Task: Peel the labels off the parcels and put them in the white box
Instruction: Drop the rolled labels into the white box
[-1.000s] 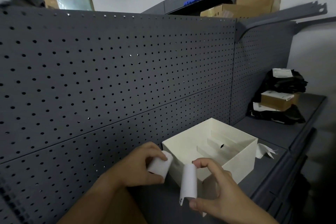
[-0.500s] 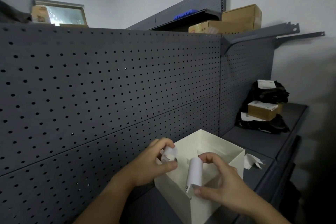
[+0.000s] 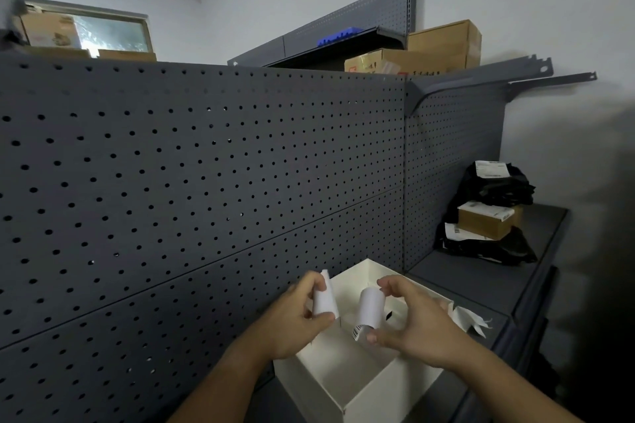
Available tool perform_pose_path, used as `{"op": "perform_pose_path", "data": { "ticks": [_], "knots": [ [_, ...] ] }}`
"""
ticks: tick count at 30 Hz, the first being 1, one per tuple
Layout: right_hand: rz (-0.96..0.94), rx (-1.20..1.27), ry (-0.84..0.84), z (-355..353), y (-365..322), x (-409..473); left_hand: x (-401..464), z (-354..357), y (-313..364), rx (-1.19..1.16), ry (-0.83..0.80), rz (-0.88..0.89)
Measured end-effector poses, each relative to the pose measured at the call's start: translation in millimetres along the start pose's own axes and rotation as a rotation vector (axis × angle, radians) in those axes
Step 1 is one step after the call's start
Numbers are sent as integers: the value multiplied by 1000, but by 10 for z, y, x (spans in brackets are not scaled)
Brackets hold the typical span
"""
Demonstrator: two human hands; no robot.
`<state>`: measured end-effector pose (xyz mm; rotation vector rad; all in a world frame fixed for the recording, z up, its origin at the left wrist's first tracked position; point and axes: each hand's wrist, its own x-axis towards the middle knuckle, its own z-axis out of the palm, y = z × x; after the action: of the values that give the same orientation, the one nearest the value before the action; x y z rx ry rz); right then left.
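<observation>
Over the open white cardboard box [image 3: 360,385], the left hand [image 3: 295,319] grips a curled white paper label [image 3: 324,300]; the right hand [image 3: 415,323] pinches a rolled barcoded white label [image 3: 367,314].

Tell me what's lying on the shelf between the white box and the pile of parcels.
Head view: a crumpled white paper scrap beside the white box, then bare grey shelf up to the parcels.

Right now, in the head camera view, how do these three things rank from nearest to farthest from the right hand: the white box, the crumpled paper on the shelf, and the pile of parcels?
1. White box: directly under the right hand.
2. Crumpled paper: on the shelf just right of the box.
3. Pile of parcels: far back at the right, against the pegboard.
</observation>
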<state>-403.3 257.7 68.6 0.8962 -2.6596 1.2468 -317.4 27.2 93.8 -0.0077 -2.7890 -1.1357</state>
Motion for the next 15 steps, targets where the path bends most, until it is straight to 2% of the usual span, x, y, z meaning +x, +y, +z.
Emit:
{"op": "perform_pose_path", "data": {
  "ticks": [7,15],
  "knots": [
    [1,-36,-88,95,201,220,208,114,-121,129,101,-48],
    [-16,-117,-85,141,285,326,313,215,-268,215,185,-56]
  ]
}}
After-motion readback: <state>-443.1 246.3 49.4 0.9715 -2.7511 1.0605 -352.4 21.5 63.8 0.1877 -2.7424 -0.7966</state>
